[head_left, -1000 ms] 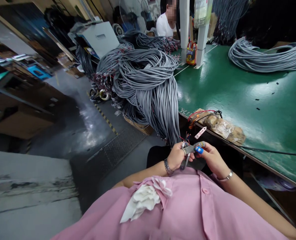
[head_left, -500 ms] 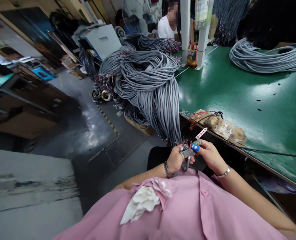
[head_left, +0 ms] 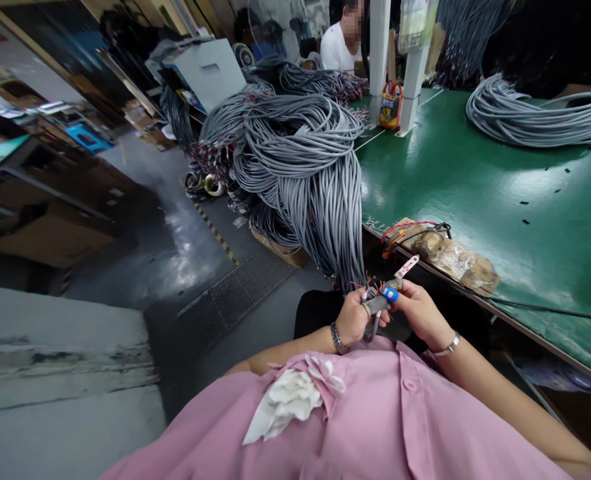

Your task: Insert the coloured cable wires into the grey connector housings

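Observation:
In front of my body, my left hand [head_left: 354, 320] is closed around the end of a grey cable [head_left: 374, 329], whose short tail curves down below the fingers. Thin coloured wires [head_left: 370, 287], some of them red, fan out above the grip. My right hand [head_left: 419, 310] meets it from the other side, its blue-wrapped thumb and taped forefinger pinched together at these wires. Which wires it grips is too small to tell. Just beyond the hands hangs a thick bundle of grey cables [head_left: 336, 213] with loose wire ends at the bottom.
On my right is a green table [head_left: 455, 173] bearing a grey cable coil [head_left: 535, 117], small black bits and a tape-wrapped wooden block [head_left: 450, 257] at its edge. A pink-white strip [head_left: 407, 267] sticks out there. A person in white [head_left: 338, 48] sits at the back.
The view has shifted slightly, so the table and cables appear a little further right. Both hands keep nearly the same hold, with only small finger movement at the wires.

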Demonstrator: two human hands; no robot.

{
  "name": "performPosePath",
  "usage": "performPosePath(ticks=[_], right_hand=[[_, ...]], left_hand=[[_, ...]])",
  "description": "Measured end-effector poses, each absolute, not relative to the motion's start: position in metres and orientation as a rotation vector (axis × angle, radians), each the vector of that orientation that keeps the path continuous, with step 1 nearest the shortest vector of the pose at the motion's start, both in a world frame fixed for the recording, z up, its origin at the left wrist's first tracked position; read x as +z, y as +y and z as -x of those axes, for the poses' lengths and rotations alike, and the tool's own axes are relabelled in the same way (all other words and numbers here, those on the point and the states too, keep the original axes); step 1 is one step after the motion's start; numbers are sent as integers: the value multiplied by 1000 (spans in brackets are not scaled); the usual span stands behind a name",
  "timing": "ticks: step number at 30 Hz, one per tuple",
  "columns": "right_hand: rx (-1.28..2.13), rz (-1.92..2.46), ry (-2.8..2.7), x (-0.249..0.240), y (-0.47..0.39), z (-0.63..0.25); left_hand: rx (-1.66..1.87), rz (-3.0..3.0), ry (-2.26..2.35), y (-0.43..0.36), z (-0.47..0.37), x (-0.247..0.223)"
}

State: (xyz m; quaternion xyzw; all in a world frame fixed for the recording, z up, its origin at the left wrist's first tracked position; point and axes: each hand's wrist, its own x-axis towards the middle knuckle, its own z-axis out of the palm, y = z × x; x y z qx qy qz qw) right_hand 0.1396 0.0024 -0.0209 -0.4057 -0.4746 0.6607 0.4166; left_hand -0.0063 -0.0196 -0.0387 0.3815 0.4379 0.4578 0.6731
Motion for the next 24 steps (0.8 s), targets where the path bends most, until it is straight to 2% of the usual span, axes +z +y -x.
performPosePath(ticks=[12, 24], right_hand=[[1748, 913, -935, -24, -10, -124], [1739, 988, -925, -29, -6, -146]], left_hand=[[1054, -839, 1023, -21, 6, -41], [1097, -710, 1066, -19, 6, -35]])
